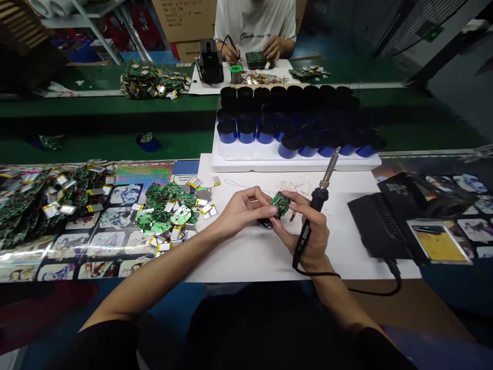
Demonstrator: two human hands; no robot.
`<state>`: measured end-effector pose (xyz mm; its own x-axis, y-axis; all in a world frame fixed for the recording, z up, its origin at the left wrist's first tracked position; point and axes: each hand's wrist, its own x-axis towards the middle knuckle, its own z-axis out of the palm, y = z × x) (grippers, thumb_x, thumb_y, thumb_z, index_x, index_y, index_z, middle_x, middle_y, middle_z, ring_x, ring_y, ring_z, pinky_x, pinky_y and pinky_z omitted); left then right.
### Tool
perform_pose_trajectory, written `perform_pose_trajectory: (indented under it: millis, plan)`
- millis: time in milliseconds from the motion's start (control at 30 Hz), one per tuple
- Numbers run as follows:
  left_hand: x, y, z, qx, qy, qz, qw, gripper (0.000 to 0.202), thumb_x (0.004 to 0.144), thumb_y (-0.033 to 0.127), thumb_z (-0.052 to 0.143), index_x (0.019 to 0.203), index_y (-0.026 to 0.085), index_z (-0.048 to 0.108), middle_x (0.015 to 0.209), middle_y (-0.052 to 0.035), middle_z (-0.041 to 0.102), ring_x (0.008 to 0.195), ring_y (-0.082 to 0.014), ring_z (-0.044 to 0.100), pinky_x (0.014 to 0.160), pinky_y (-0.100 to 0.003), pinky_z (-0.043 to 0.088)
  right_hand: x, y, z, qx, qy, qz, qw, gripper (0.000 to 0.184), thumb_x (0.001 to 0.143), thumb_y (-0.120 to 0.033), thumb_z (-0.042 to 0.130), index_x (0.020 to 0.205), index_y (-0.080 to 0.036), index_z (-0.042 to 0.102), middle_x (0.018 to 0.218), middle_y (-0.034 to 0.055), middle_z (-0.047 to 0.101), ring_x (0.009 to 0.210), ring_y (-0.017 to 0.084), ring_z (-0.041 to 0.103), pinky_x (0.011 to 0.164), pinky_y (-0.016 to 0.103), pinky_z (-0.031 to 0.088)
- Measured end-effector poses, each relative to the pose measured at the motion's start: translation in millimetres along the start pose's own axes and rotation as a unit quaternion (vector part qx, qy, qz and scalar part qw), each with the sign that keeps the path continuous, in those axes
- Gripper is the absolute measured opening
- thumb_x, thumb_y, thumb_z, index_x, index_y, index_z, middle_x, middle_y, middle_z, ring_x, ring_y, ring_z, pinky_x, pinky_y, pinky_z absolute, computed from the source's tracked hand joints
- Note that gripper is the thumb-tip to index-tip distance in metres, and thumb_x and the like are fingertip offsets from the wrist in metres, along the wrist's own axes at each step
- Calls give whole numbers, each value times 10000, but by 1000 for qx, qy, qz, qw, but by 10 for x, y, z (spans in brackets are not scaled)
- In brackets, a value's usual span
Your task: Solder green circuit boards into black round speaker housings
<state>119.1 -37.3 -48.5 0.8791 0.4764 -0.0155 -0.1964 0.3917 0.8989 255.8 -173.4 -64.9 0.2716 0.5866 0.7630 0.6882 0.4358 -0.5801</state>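
Between both hands, above the white work sheet [242,257], I see a small green circuit board [280,203]. My left hand [246,209] pinches its left edge between thumb and fingers. At the board's right side are the fingertips of my right hand [308,226], which also carries a soldering iron [318,198]. The iron's metal tip points up and away, and its black cable runs over my wrist. Partly hidden below the board lies a dark, shiny object [265,223]. A heap of green boards with small silver batteries [169,205] sits left of my hands.
A white foam tray [254,163] of blue and black cups [265,132] stands beyond my hands. To the right is a black box-shaped unit [379,226]. A larger board pile [57,200] lies far left. Across the bench, a co-worker [256,25] handles boards.
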Motion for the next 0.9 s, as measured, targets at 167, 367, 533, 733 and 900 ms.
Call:
perform_pose_trajectory:
  millis: [167,367,533,733,900]
  plan:
    - [17,248,-261,217,-42,65,973,172,995,277,712,1134,176,705,1213,-103,762,1190,-219,722,1095,-380,554,-31,54,-128,36,28,60,997,636,845,-59,823,1375,-286,556,1371,119,694,1314,306,704,1116,597,616]
    - [1,267,-329,403,-221,19,888,636,859,30,611,1449,267,601,1609,-80,575,1518,-253,530,1262,-406,421,-149,182,-309,1,18,105,994,580,855,-111,831,1350,-265,571,1346,125,688,1308,314,702,1120,598,600]
    - [-4,65,-198,496,-136,67,855,540,892,349,834,1386,246,640,1382,-132,621,1320,-303,602,1131,-426,510,-226,232,-338,-8,-1,110,994,568,867,-118,819,1352,-273,567,1351,123,687,1322,313,692,1139,611,580]
    - [-15,174,-251,504,-131,86,849,272,952,357,786,1202,251,768,1429,-122,567,1396,-289,554,1205,-395,450,-252,265,-331,-31,-21,118,992,561,877,-122,806,1361,-262,560,1372,138,689,1335,310,688,1140,603,574]
    - [12,180,-254,422,-82,82,899,155,1003,323,717,1028,195,799,1099,-83,766,1047,-205,707,919,-298,528,-220,229,-313,-47,-63,91,993,560,878,-111,806,1364,-257,567,1346,138,722,1303,297,715,1096,543,617]
